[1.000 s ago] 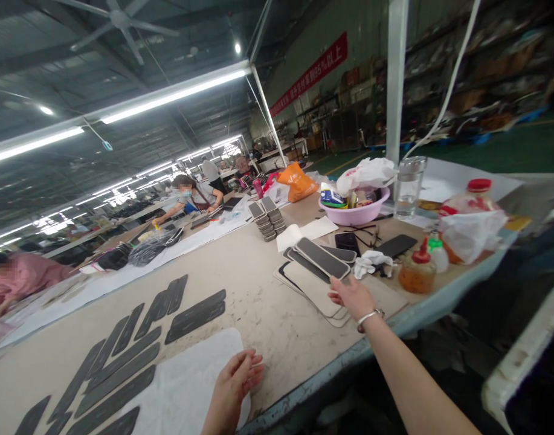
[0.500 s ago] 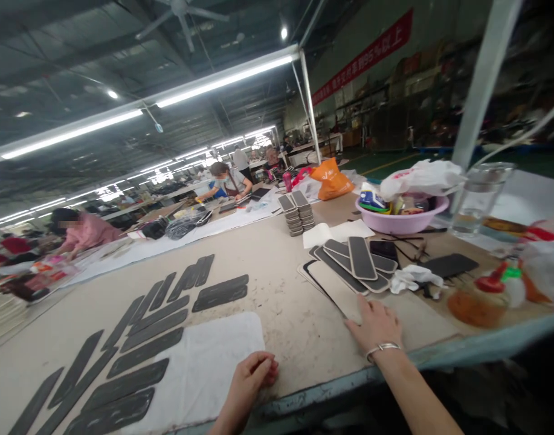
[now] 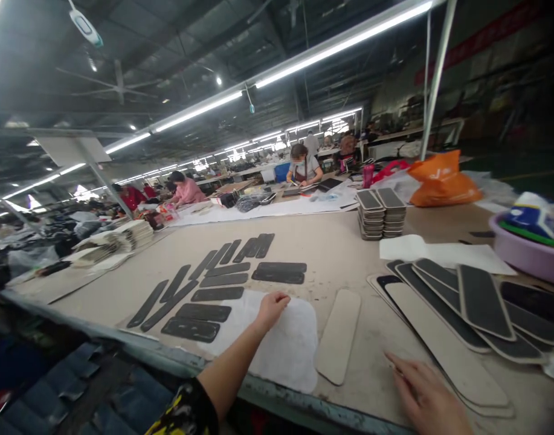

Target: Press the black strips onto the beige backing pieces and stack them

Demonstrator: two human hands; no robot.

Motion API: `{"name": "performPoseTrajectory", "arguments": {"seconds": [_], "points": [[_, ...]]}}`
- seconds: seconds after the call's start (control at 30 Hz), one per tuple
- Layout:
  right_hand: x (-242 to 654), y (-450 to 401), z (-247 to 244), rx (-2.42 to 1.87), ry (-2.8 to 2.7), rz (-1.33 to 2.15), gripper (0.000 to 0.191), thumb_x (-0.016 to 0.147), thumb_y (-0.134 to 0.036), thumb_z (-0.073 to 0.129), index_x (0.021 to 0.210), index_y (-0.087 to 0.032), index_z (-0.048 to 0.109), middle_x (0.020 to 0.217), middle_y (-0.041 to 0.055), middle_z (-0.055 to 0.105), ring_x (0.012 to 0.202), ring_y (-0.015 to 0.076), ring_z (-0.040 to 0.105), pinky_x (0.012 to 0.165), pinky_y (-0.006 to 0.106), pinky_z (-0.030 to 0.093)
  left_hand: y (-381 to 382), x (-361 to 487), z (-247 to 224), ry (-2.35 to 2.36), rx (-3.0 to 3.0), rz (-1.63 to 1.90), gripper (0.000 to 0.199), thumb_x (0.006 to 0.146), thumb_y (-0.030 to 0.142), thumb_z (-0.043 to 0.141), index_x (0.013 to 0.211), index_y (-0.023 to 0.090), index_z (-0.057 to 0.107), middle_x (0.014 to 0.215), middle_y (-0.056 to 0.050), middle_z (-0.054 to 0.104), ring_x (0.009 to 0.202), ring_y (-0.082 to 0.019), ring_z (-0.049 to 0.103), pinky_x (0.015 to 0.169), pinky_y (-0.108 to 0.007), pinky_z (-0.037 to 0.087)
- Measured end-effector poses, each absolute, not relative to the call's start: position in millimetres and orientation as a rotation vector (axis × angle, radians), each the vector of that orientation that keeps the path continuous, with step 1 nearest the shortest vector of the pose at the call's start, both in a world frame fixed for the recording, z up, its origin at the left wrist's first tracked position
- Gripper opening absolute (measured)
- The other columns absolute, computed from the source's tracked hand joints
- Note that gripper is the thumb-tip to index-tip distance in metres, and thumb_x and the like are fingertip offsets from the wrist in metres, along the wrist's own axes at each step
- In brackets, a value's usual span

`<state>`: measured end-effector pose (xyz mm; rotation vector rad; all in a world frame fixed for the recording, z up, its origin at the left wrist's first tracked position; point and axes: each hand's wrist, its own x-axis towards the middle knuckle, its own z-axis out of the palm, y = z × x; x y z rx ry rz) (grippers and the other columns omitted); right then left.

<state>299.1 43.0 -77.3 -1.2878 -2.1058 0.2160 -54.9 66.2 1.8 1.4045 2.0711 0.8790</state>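
Change in layout: single pale strip [image 3: 339,336] now exposed on the desk [image 3: 322,235], lying flat between the white sheet [image 3: 288,353] and the long pale pieces [image 3: 444,341] at right. Consequence, as judged: one strip separate from the overlapping pile and within near reach of either hand.

Left hand [image 3: 273,308]: now over the white sheet, in from its near right edge; thumb and fingertips drawn together, narrow, with nothing visible between. Right hand [image 3: 424,389]: now back toward the near edge, apart from the pale strip and just left of the long pale pieces; fingers extended forward and close together. Grip on any small item: cannot tell, owing to blur.

Left of the sheet: dark strips [image 3: 217,294] laid flat in slanting rows, some side by side, the nearest beside or at the sheet edge. Far right: two upright stacks [image 3: 371,221] of pale-edged pieces, side by side. Right: dark-faced pieces [image 3: 484,302] fanned over the long pale pieces, with white paper [image 3: 458,257] just beyond and a purple basin [image 3: 521,255] farther right.
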Motion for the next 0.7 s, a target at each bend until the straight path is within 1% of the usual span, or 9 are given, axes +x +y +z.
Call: {"name": "performPoseTrajectory", "arguments": {"seconds": [0.07,0.13,0.2,0.27,0.33,0.47,0.57,0.7], "points": [[288,38,-83,-1.273,-2.115,0.205,0.041,0.085,-0.044,0.041,0.118,-0.023,0.053,0.105,0.0062,0.059,0.088,0.0169,0.061,0.076,0.027,0.051,86,-63,4,2.153,1.509,0.78,0.02,0.078,0.027,0.053,0.085,0.015,0.067,0.089,-0.006,0.068,0.089,-0.018,0.06,0.083,-0.031,0.044],[278,34,-84,-1.275,-2.147,0.157,0.044,0.084,-0.045,0.044,0.12,-0.022,0.052,0.112,0.0075,0.057,0.095,0.0187,0.059,0.079,0.029,0.051,105,-65,4,2.211,1.6,0.659,0.018,0.08,0.027,0.055,0.088,0.016,0.066,0.096,-0.006,0.066,0.096,-0.019,0.058,0.089,-0.035,0.041],[270,31,-84,-1.231,-2.215,0.101,0.044,0.083,-0.046,0.046,0.12,-0.022,0.054,0.116,0.0079,0.057,0.101,0.0209,0.056,0.084,0.032,0.05,123,-62,3,2.251,1.666,0.526,0.021,0.082,0.031,0.055,0.092,0.015,0.063,0.103,-0.007,0.063,0.1,-0.019,0.056,0.092,-0.04,0.04],[264,28,-82,-1.183,-2.282,0.062,0.043,0.082,-0.045,0.047,0.118,-0.022,0.056,0.114,0.0078,0.058,0.103,0.0222,0.055,0.087,0.035,0.049,139,-54,0,2.287,1.707,0.393,0.024,0.084,0.034,0.053,0.097,0.015,0.061,0.107,-0.007,0.06,0.101,-0.019,0.055,0.091,-0.043,0.041],[261,27,-81,-1.165,-2.338,0.056,0.041,0.083,-0.043,0.048,0.117,-0.023,0.057,0.114,0.0073,0.059,0.103,0.0224,0.054,0.089,0.037,0.048,153,-46,-3,2.323,1.729,0.273,0.026,0.086,0.035,0.052,0.102,0.015,0.058,0.111,-0.008,0.057,0.101,-0.02,0.054,0.089,-0.043,0.043],[261,27,-79,-1.187,-2.368,0.095,0.04,0.084,-0.041,0.048,0.116,-0.021,0.058,0.115,0.0074,0.058,0.104,0.0219,0.053,0.09,0.037,0.046,175,-35,-8,2.377,1.763,0.095,0.029,0.086,0.033,0.052,0.108,0.014,0.055,0.112,-0.009,0.056,0.099,-0.02,0.055,0.086,-0.042,0.046],[262,27,-77,-1.193,-2.368,0.143,0.037,0.084,-0.04,0.047,0.115,-0.021,0.058,0.115,0.007,0.058,0.105,0.0214,0.052,0.091,0.036,0.045,185,-31,-9,2.396,1.794,0.02,0.029,0.086,0.032,0.052,0.109,0.013,0.055,0.112,-0.009,0.056,0.098,-0.02,0.056,0.084,-0.041,0.047],[259,27,-73,-1.205,-2.367,0.184,0.035,0.085,-0.035,0.046,0.115,-0.021,0.058,0.116,0.0066,0.057,0.106,0.0212,0.05,0.093,0.037,0.043,188,-26,-5,2.411,1.834,0.018,0.029,0.086,0.032,0.052,0.108,0.013,0.055,0.11,-0.009,0.056,0.096,-0.019,0.056,0.083,-0.04,0.048]]}}
